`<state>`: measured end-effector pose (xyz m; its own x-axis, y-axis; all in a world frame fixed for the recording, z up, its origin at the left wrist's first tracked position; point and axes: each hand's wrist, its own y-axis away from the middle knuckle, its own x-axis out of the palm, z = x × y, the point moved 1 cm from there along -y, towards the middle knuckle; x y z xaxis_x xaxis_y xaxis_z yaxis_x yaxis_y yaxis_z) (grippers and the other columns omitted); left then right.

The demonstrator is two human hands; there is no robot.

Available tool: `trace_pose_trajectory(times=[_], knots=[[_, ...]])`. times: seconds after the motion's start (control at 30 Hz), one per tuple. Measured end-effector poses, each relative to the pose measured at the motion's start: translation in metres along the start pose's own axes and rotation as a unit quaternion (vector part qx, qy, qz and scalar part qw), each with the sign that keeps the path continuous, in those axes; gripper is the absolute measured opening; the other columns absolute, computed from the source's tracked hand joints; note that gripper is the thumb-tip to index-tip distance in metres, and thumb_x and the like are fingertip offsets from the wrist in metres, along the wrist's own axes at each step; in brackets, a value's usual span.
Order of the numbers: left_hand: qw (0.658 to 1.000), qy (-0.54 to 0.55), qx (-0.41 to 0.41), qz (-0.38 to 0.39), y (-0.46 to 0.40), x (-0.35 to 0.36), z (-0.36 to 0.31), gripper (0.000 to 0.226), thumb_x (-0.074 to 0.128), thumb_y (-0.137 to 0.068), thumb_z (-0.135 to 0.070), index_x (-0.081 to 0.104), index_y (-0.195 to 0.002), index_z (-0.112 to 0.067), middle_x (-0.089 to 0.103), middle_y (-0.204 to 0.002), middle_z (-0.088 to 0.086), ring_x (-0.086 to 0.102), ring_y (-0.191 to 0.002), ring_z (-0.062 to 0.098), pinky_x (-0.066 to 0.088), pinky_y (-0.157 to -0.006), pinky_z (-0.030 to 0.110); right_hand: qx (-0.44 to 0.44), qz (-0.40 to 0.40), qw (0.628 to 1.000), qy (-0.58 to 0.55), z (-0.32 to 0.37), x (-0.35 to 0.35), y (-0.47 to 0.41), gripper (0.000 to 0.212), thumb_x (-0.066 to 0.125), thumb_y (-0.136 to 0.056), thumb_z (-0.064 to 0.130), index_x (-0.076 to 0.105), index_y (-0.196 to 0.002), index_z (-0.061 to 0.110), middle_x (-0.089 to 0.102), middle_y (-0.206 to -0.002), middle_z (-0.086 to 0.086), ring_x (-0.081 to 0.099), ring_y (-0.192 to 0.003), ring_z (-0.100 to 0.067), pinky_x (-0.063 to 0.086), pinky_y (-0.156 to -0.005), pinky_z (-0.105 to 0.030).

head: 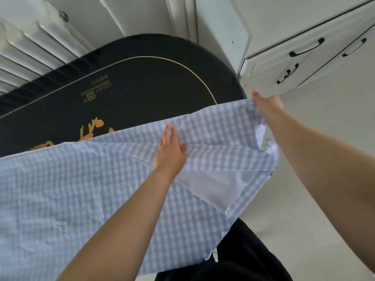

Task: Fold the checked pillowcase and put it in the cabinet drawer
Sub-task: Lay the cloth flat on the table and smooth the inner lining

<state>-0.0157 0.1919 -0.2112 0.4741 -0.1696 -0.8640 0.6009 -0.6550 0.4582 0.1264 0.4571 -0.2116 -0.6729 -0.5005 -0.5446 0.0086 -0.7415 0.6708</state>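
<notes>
The blue-and-white checked pillowcase point(81, 189) lies spread over the near half of a black oval table point(142, 82). Its right end hangs past the table edge, with a plain white inner flap showing. My left hand point(170, 151) rests flat on the cloth near the middle, fingers together and stretched out, palm down. My right hand point(267, 104) pinches the far right corner of the pillowcase and holds it lifted off the table edge. The white cabinet with drawers point(304, 57) and black handles stands at the upper right; its drawers look shut.
A white radiator point(30, 43) runs along the wall behind the table at the upper left. A white panel or door point(223, 31) stands beside the cabinet. Pale tiled floor point(314, 199) lies to the right. My dark trousers show below the cloth.
</notes>
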Motion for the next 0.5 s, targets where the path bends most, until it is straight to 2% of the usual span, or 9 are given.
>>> trace_pose_trajectory(times=[0.03, 0.1, 0.17, 0.2, 0.27, 0.33, 0.37, 0.43, 0.5], knots=[[0.999, -0.035, -0.018, -0.007, -0.007, -0.002, 0.004, 0.068, 0.030, -0.100, -0.043, 0.001, -0.153, -0.012, -0.007, -0.162, 0.000, 0.016, -0.144, 0.028, 0.024, -0.113, 0.042, 0.012, -0.003, 1.000, -0.022, -0.002, -0.002, 0.000, 0.080, 0.053, -0.084, 0.062, 0.045, -0.134, 0.000, 0.054, -0.115, -0.012, 0.055, -0.105, -0.028, 0.044, -0.090, -0.036], [0.997, -0.074, -0.036, -0.003, -0.018, -0.001, 0.017, 0.070, 0.025, -0.100, -0.046, -0.004, -0.152, -0.009, -0.011, -0.161, 0.002, 0.000, -0.148, 0.027, 0.011, -0.119, 0.042, 0.039, 0.006, 0.996, -0.075, -0.008, -0.007, -0.005, 0.077, 0.061, -0.078, 0.061, 0.051, -0.127, 0.003, 0.057, -0.108, -0.008, 0.057, -0.098, -0.025, 0.048, -0.090, -0.035], [0.997, -0.069, -0.045, 0.010, -0.023, 0.006, 0.029, 0.073, 0.020, -0.099, -0.050, -0.010, -0.151, -0.009, -0.017, -0.160, 0.004, -0.013, -0.148, 0.025, 0.000, -0.121, 0.042, 0.015, 0.037, 0.997, -0.061, -0.009, -0.010, 0.000, 0.067, 0.062, -0.080, 0.056, 0.057, -0.125, 0.006, 0.063, -0.110, -0.011, 0.061, -0.101, -0.026, 0.051, -0.092, -0.038], [0.997, -0.067, -0.047, 0.013, -0.023, 0.010, 0.033, 0.074, 0.019, -0.098, -0.051, -0.013, -0.151, -0.010, -0.019, -0.160, 0.004, -0.015, -0.147, 0.025, -0.001, -0.121, 0.042, -0.023, 0.041, 0.998, -0.032, -0.007, -0.010, 0.004, 0.054, 0.061, -0.084, 0.051, 0.062, -0.116, 0.008, 0.065, -0.106, -0.013, 0.062, -0.099, -0.028, 0.051, -0.088, -0.037], [0.996, -0.076, -0.046, 0.005, -0.023, 0.016, 0.035, 0.075, 0.017, -0.097, -0.053, -0.016, -0.150, -0.011, -0.020, -0.159, 0.005, -0.016, -0.147, 0.026, -0.002, -0.121, 0.043, -0.124, 0.062, 0.990, 0.000, 0.001, -0.009, 0.015, 0.029, 0.062, -0.086, 0.044, 0.062, -0.077, 0.017, 0.060, -0.074, -0.006, 0.059, -0.074, -0.022, 0.047, -0.064, -0.026], [0.995, -0.091, -0.046, 0.002, -0.024, 0.015, 0.034, 0.075, 0.019, -0.098, -0.052, -0.014, -0.150, -0.010, -0.017, -0.160, 0.007, -0.013, -0.148, 0.029, 0.001, -0.121, 0.044, -0.196, 0.123, 0.973, -0.014, 0.008, -0.013, 0.028, 0.038, 0.065, -0.086, 0.040, 0.048, -0.058, 0.020, 0.044, -0.050, 0.008, 0.043, -0.049, -0.007, 0.035, -0.048, -0.018], [0.994, -0.099, -0.043, 0.002, -0.026, 0.014, 0.033, 0.076, 0.020, -0.098, -0.052, -0.012, -0.151, -0.009, -0.015, -0.160, 0.008, -0.011, -0.148, 0.030, 0.003, -0.120, 0.044, -0.203, 0.100, 0.972, -0.054, 0.006, -0.016, 0.024, 0.040, 0.067, -0.085, 0.038, 0.046, -0.056, 0.020, 0.039, -0.043, 0.009, 0.036, -0.042, -0.005, 0.032, -0.044, -0.019], [0.994, -0.101, -0.039, 0.006, -0.028, 0.011, 0.033, 0.076, 0.021, -0.098, -0.051, -0.010, -0.151, -0.008, -0.013, -0.161, 0.008, -0.009, -0.148, 0.031, 0.006, -0.120, 0.044, -0.152, -0.015, 0.977, -0.151, -0.004, -0.025, 0.007, 0.040, 0.066, -0.081, 0.039, 0.042, -0.057, 0.020, 0.029, -0.040, 0.006, 0.027, -0.040, -0.010, 0.026, -0.044, -0.023], [0.994, -0.102, -0.039, 0.015, -0.029, 0.008, 0.033, 0.076, 0.022, -0.097, -0.052, -0.010, -0.151, -0.008, -0.013, -0.161, 0.008, -0.008, -0.148, 0.031, 0.007, -0.121, 0.044, -0.108, -0.068, 0.979, -0.157, -0.023, -0.022, -0.005, 0.043, 0.061, -0.083, 0.041, 0.035, -0.056, 0.019, 0.026, -0.043, 0.005, 0.024, -0.045, -0.011, 0.022, -0.047, -0.025]])
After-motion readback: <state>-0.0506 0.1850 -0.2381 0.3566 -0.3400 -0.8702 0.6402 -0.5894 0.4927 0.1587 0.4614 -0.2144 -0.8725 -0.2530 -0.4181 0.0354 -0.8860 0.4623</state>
